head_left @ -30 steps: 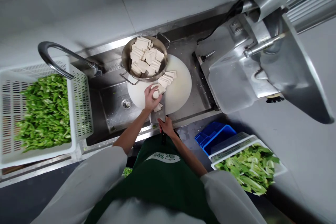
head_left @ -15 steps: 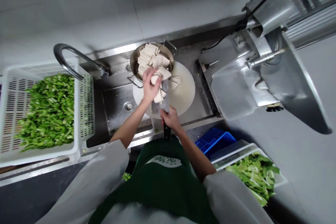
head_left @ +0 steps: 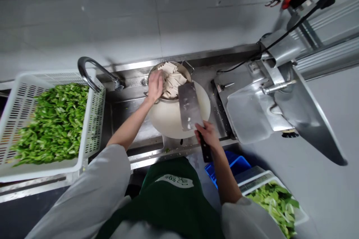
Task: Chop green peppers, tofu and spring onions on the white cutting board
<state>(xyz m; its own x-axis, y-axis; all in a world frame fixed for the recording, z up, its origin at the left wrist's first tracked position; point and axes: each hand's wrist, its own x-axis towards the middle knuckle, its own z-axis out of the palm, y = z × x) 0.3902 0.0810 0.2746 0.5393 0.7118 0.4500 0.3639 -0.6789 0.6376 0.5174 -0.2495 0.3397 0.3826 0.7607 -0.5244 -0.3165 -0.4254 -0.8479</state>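
Observation:
A metal pot (head_left: 186, 70) with wire handles holds pale, flat slices that look like tofu (head_left: 174, 80). At the pot's left side, my left hand (head_left: 155, 85) rests against the slices, its fingers stretched out and partly blurred. My right hand (head_left: 206, 134) grips the black handle of a cleaver (head_left: 190, 105). The broad blade is held over the round white cutting board (head_left: 165, 121), its far end close to the pot's rim. No slices show on the visible part of the board.
Left of the sink (head_left: 134, 121) stands a white basket (head_left: 95, 123) of cut green peppers (head_left: 56, 123), beside a curved faucet (head_left: 98, 69). A metal slicing machine (head_left: 277, 93) is on the right. Below it are a blue crate (head_left: 239, 166) and a basket of leafy greens (head_left: 276, 203).
The slices held in my left hand and on the blade have gone into the pot. The cleaver has swung right, away from my left hand. The board's loose slices are gone, and the view has shifted.

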